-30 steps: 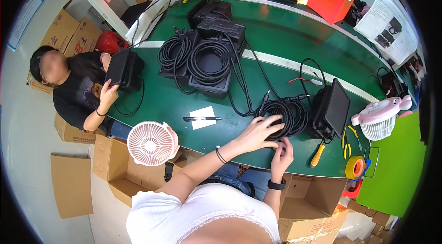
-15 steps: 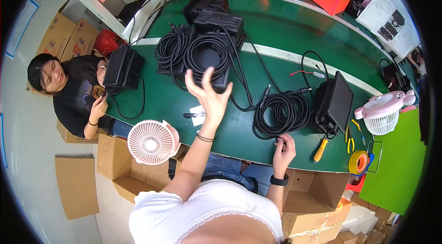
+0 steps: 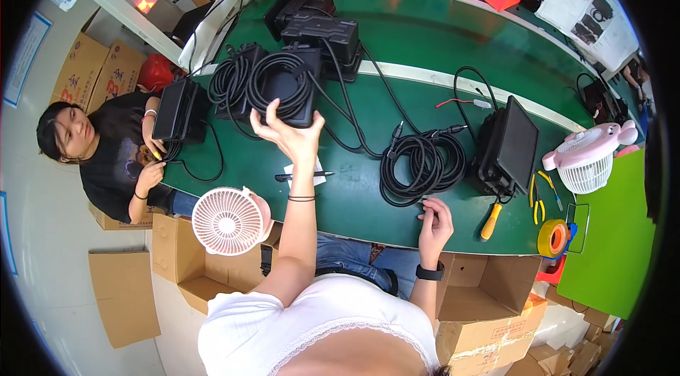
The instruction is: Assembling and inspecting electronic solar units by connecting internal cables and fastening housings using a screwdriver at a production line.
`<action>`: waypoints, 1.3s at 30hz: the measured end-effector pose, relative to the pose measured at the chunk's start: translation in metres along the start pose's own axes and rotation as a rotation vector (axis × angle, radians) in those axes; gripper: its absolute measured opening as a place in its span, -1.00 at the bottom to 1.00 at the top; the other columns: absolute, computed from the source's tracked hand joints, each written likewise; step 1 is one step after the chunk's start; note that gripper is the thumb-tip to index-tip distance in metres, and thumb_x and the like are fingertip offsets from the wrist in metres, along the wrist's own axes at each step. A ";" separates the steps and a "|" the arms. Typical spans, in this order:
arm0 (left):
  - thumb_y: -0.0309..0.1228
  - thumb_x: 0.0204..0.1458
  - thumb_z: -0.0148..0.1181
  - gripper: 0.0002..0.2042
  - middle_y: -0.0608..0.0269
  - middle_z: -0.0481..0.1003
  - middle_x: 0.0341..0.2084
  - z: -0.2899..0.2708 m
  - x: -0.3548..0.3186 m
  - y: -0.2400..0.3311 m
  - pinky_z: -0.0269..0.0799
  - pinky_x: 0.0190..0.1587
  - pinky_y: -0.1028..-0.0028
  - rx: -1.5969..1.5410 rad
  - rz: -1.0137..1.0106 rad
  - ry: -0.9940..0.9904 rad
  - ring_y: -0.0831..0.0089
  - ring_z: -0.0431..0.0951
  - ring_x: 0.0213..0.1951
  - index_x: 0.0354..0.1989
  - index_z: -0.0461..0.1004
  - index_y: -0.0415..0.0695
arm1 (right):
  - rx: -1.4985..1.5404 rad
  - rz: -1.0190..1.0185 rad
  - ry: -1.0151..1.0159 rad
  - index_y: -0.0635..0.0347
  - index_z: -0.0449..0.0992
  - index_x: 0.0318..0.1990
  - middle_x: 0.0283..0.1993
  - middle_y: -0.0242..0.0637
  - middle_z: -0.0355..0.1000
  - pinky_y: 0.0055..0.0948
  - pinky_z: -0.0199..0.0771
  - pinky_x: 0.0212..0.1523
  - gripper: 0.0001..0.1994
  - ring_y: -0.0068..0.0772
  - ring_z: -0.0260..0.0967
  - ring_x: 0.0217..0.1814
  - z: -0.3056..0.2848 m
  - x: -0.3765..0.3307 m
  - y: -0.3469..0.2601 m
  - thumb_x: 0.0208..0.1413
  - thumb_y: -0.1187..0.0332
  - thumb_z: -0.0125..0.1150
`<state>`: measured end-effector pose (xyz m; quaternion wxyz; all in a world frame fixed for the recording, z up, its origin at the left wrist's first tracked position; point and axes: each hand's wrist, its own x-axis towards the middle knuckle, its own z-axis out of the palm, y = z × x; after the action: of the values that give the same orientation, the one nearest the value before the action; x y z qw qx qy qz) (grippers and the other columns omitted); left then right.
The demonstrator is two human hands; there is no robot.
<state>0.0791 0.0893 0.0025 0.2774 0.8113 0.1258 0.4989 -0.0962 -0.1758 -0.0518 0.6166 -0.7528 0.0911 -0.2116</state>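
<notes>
Left hand (image 3: pixel 289 133): stretched out toward twelve o'clock, fingers spread open, touching the near edge of a black box (image 3: pixel 287 85) wrapped in coiled cable; no closed hold on it that I could see.

Right hand (image 3: pixel 433 223): rested at the green table (image 3: pixel 425 29) edge, fingers loosely curled, holding nothing, fingertips just beside the cable coil (image 3: pixel 419 161) (at its six o'clock).

Second box (image 3: pixel 508 148): stood at three o'clock of the coil.

Pen (image 3: pixel 303 176): lay on paper, between my arms.

White fan (image 3: pixel 227 221): at nine o'clock of my left forearm, off the table.

Screwdriver (image 3: pixel 490 220): yellow handle, near my right hand.
</notes>
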 end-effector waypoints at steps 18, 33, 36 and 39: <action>-0.49 -0.41 0.49 -0.03 -0.28 -0.17 0.33 0.004 0.053 -0.064 0.04 0.37 -0.03 0.120 -0.111 0.154 -0.31 -0.06 0.37 0.32 0.12 -0.04 | 0.038 0.000 -0.011 0.36 0.54 -0.18 -0.02 -0.16 0.47 -0.60 0.59 -0.34 -0.86 -0.54 0.46 -0.24 -0.001 -0.001 0.006 0.25 0.65 0.02; -0.44 -0.08 0.32 -0.67 0.20 0.46 0.01 -0.041 -0.038 0.061 0.33 0.14 0.14 -0.512 0.626 -0.731 0.15 0.42 0.15 -0.07 0.52 -0.03 | -0.311 -0.029 0.072 0.13 0.09 0.41 0.55 0.16 -0.32 -0.04 0.02 0.43 -0.09 0.10 -0.20 0.56 0.032 0.028 -0.015 -0.08 0.25 0.52; -0.26 -0.02 0.32 -0.62 0.21 0.48 0.00 -0.036 -0.062 0.077 0.24 0.24 0.16 -0.494 0.714 -0.995 0.22 0.42 0.16 0.00 0.48 -0.04 | -0.215 -0.017 0.111 0.15 0.12 0.39 0.53 0.21 -0.30 -0.06 -0.11 0.47 -0.20 0.14 -0.22 0.56 0.028 0.037 -0.001 0.05 0.15 0.41; -0.04 -0.14 0.40 -0.39 0.15 0.50 -0.04 -0.044 -0.070 0.083 0.16 0.31 0.13 -0.576 0.646 -1.149 0.21 0.44 0.14 0.04 0.46 -0.15 | -0.094 -0.030 0.156 0.13 0.09 0.42 0.50 0.08 -0.18 -0.13 0.03 0.39 -0.43 0.03 -0.10 0.51 0.021 0.046 0.008 0.32 0.21 0.06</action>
<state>0.0017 0.0023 0.0138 0.3413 0.8370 -0.4229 0.0635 -0.0456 -0.1775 -0.0537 0.5686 -0.7633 0.1374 -0.2742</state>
